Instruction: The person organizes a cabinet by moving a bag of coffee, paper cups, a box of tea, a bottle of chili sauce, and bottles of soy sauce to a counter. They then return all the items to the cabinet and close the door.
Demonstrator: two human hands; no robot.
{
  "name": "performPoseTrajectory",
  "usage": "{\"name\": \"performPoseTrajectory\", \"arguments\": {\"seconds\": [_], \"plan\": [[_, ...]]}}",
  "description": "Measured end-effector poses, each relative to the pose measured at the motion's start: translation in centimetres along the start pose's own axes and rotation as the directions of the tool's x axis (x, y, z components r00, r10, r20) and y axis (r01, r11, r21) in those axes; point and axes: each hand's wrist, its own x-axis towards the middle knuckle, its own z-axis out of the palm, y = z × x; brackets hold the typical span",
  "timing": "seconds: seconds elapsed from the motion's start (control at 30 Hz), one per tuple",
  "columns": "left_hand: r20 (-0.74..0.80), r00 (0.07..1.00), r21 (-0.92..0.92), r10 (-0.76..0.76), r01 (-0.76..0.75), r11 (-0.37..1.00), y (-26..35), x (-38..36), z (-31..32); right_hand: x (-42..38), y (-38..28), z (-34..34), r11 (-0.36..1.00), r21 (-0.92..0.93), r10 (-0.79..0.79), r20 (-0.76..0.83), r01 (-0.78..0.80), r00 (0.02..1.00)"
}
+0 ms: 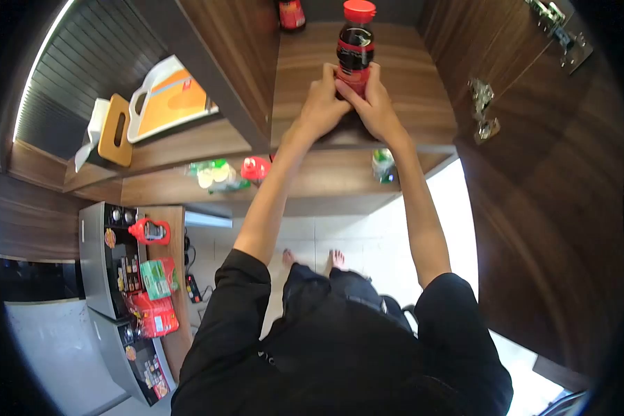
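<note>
A sauce bottle (pixel 356 50) with dark contents, a red label and a red cap stands in the cabinet compartment. My left hand (pixel 319 108) and my right hand (pixel 376 111) close round its lower part from both sides, the thumbs meeting at the front. Their fingertips behind the bottle are hidden. Under it lies the wooden cabinet shelf (pixel 416 90); whether the base rests on the wood is hidden by my hands. Farther back on the left is another red-labelled bottle (pixel 292 15), cut off by the frame's top.
A cabinet door (pixel 548 208) with metal hinges hangs open at right. Below are a red-capped container (pixel 255 168), a green-and-white package (pixel 218 175) and a clear container (pixel 383 166). Left are an orange-and-white cutting board (pixel 173 104), a slotted wooden piece (pixel 116 132) and, lower, red packages (pixel 152 315).
</note>
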Motion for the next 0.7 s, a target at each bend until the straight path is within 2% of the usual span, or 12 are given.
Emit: {"name": "performPoseTrajectory", "arguments": {"seconds": [0.03,0.1,0.17,0.23,0.33,0.43,0.47,0.5,0.53,0.57,0.6,0.7], "plan": [[0.032,0.999,-0.042,-0.038,0.04,0.998,1.8,-3.5,0.1,-3.6,-2.0,0.1,0.998,0.005,0.055,0.008,-0.055,0.998],[0.027,0.999,-0.043,-0.021,0.023,0.999,3.1,-9.9,1.0,-10.2,-3.9,0.5,0.996,0.081,0.025,0.01,-0.026,1.0],[-0.143,0.948,0.177,0.283,-0.257,0.95,4.5,-15.7,2.4,-15.9,-5.1,0.4,1.0,0.013,0.001,0.086,-0.002,0.996],[-0.081,0.997,-0.034,0.005,-0.008,0.999,2.6,-22.0,4.7,-19.4,-4.6,1.4,0.99,0.044,-0.136,0.093,0.132,0.986],[0.055,0.949,-0.355,-0.311,0.309,0.882,-0.2,-26.9,8.0,-23.6,-2.4,2.4,0.99,-0.136,0.059,0.112,-0.044,0.992],[0.162,0.851,-0.29,-0.5,0.525,0.8,-5.7,-29.0,11.9,-27.9,6.3,4.7,0.955,-0.1,0.293,0.133,-0.281,0.947],[0.119,0.912,-0.224,-0.393,0.411,0.884,-8.3,-29.7,13.1,-29.0,8.8,5.8,0.914,-0.009,0.404,0.085,-0.405,0.911],[0.119,0.911,-0.018,-0.394,0.399,0.917,-8.3,-29.6,13.1,-29.8,11.2,6.8,0.853,0.086,0.512,0.048,-0.515,0.857],[0.118,0.91,0.187,-0.398,0.373,0.909,-7.9,-29.4,12.9,-30.4,13.2,7.4,0.772,0.18,0.616,0.024,-0.609,0.788],[0.12,0.906,0.384,-0.405,0.334,0.861,-7.5,-29.2,12.7,-30.8,14.8,7.7,0.774,0.154,0.622,0.004,-0.615,0.783],[0.177,0.905,0.289,-0.387,0.328,0.899,-7.6,-28.8,12.1,-30.7,16.5,7.8,0.775,0.129,0.626,-0.015,-0.619,0.78],[0.273,0.904,0.175,-0.33,0.291,0.941,-7.9,-27.7,10.6,-29.7,21.5,8.7,0.794,0.103,0.607,-0.083,-0.599,0.791]]}}
